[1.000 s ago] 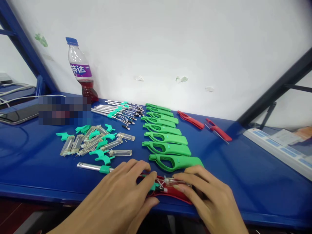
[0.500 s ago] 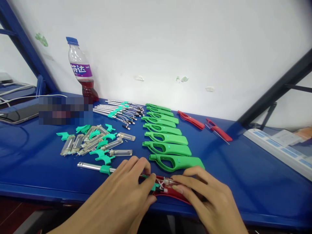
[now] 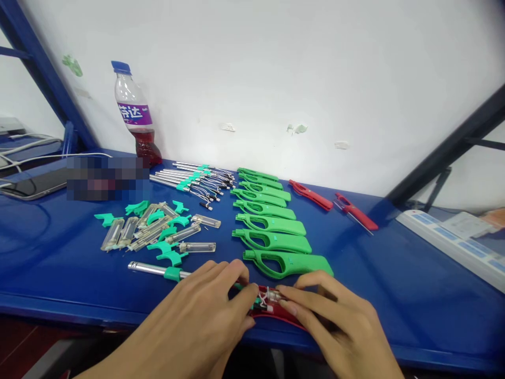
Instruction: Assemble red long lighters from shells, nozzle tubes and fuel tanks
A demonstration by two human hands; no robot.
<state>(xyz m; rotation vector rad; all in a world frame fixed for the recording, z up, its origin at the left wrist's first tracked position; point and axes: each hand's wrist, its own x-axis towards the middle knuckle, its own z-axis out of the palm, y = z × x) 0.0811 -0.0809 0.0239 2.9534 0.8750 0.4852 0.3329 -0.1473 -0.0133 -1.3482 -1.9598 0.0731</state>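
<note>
A red lighter shell (image 3: 278, 311) lies open at the table's front edge, with a green part, white wires and a clear piece inside. My left hand (image 3: 209, 305) is closed on the shell's left part, its fingertips hiding some of the wiring. From the right, my right hand (image 3: 335, 316) pinches the clear tank (image 3: 273, 296) over the shell; its fingers cover much of it. A silver metal tube (image 3: 148, 269) with a green collar extends left from behind my left hand. Just beyond the hands rests the nearest green shell (image 3: 300, 263).
Several green shells (image 3: 272, 223) form a column. Clear tanks (image 3: 152, 231) and green triggers (image 3: 169, 257) lie left, wired tubes (image 3: 189, 176) behind. Two red shells (image 3: 311, 196) sit back right, near a power strip (image 3: 445, 237). A bottle (image 3: 134, 113) stands by the wall.
The view has shifted slightly, so the table items appear a little further right. My left fingertips have moved slightly right along the red shell; my right hand stays nearly in place.
</note>
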